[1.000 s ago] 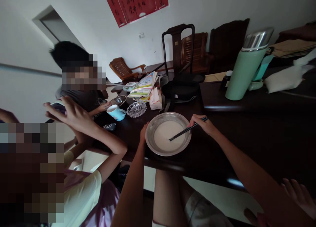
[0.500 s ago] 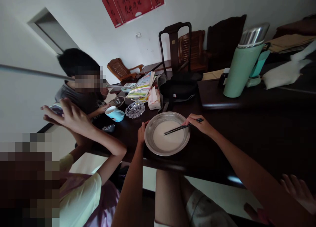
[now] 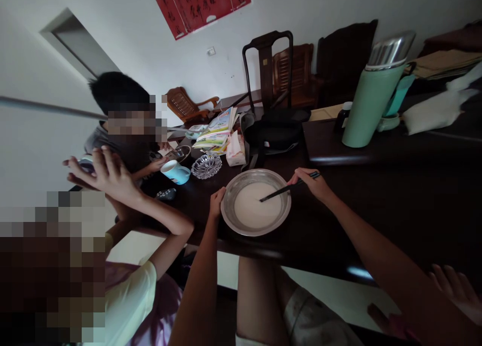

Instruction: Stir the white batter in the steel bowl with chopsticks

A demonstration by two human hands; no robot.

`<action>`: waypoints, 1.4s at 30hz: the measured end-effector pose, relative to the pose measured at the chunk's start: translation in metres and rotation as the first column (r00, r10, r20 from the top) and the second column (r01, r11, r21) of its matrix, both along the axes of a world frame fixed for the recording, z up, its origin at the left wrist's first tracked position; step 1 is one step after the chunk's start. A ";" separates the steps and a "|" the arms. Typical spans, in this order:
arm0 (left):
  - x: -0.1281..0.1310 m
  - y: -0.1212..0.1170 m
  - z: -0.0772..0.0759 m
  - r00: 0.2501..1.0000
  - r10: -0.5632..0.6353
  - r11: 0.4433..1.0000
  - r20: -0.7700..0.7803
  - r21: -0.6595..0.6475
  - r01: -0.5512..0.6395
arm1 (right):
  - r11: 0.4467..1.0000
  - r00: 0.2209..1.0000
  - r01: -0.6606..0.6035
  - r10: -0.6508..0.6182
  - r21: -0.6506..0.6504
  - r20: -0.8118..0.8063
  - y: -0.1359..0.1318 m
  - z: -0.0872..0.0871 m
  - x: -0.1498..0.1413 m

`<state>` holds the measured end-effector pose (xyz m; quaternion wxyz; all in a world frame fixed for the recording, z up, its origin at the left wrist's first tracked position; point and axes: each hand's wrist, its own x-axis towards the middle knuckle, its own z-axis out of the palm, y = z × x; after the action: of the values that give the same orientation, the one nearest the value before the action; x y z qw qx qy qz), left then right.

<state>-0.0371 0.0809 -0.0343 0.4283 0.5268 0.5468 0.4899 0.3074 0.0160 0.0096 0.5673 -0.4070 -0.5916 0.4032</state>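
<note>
Bowl, white liquid, left hand at rim, right hand holding chopsticks

Bowl, bench's near edge: underside hidden. Left hand: fingers partly hidden by bowl. Chopsticks: tips lost in white liquid. Red poster: cut off above, smaller lettering illegible. White bag, bench's right side: cut off rightward.

Home room, wooden armchairs, red wall scroll
</note>
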 end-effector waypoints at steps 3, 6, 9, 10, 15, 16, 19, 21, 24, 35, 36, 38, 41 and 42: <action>0.002 -0.002 0.002 1.000 0.000 1.000 0.007 -0.006 0.000 | 0.997 0.996 -0.082 0.082 -0.011 0.022 0.001 -0.001 -0.002; 0.003 -0.002 0.003 1.000 0.000 1.000 0.011 -0.010 0.001 | 0.995 0.986 -0.090 0.084 0.034 0.142 0.001 -0.002 -0.003; 0.003 -0.002 0.003 1.000 0.004 1.000 0.015 -0.009 -0.004 | 1.000 0.998 -0.013 0.012 0.012 0.061 0.002 -0.001 0.001; 0.003 -0.002 0.004 1.000 0.005 1.000 0.015 -0.010 -0.005 | 1.000 1.000 -0.009 0.009 -0.009 0.016 0.002 -0.001 0.002; 0.004 -0.004 0.007 1.000 0.001 1.000 0.012 -0.022 -0.001 | 0.992 0.984 -0.126 0.122 0.027 0.132 0.000 0.000 -0.002; 0.004 -0.004 0.007 1.000 0.000 1.000 0.011 -0.025 0.000 | 0.991 0.977 -0.125 0.115 0.047 0.178 0.000 -0.001 -0.002; 0.004 -0.004 0.008 1.000 0.003 1.000 0.009 -0.025 -0.002 | 0.998 0.989 -0.026 0.017 0.059 0.149 0.002 -0.001 0.001; 0.004 -0.003 0.009 1.000 0.010 1.000 0.008 -0.020 -0.009 | 1.000 0.999 0.011 -0.011 0.012 0.043 0.002 -0.001 0.004; 0.004 -0.003 0.008 1.000 0.019 1.000 0.005 -0.014 -0.019 | 0.996 0.997 -0.080 0.080 -0.033 0.016 0.001 -0.001 0.001; 0.005 -0.003 0.005 1.000 0.026 1.000 -0.005 -0.008 -0.026 | 0.998 0.997 -0.061 0.061 0.008 0.044 -0.001 -0.001 0.000; 0.005 -0.003 0.005 1.000 0.025 1.000 -0.005 -0.007 -0.025 | 0.995 0.991 -0.093 0.090 0.026 0.097 -0.001 -0.001 -0.001; 0.005 -0.003 0.005 1.000 0.020 1.000 -0.005 -0.006 -0.020 | 0.991 0.975 -0.120 0.105 0.066 0.197 -0.002 -0.001 -0.004; 0.006 -0.004 0.006 1.000 0.012 1.000 0.001 0.003 -0.012 | 0.996 0.983 -0.028 0.012 0.085 0.182 -0.001 -0.001 -0.001; 0.006 -0.005 0.006 1.000 0.008 1.000 0.004 0.007 -0.009 | 0.998 0.990 -0.002 -0.007 0.068 0.140 -0.001 -0.002 0.000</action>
<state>-0.0310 0.0759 -0.0280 0.4255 0.5250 0.5466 0.4945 0.3078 0.0152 0.0077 0.5382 -0.4155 -0.6430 0.3523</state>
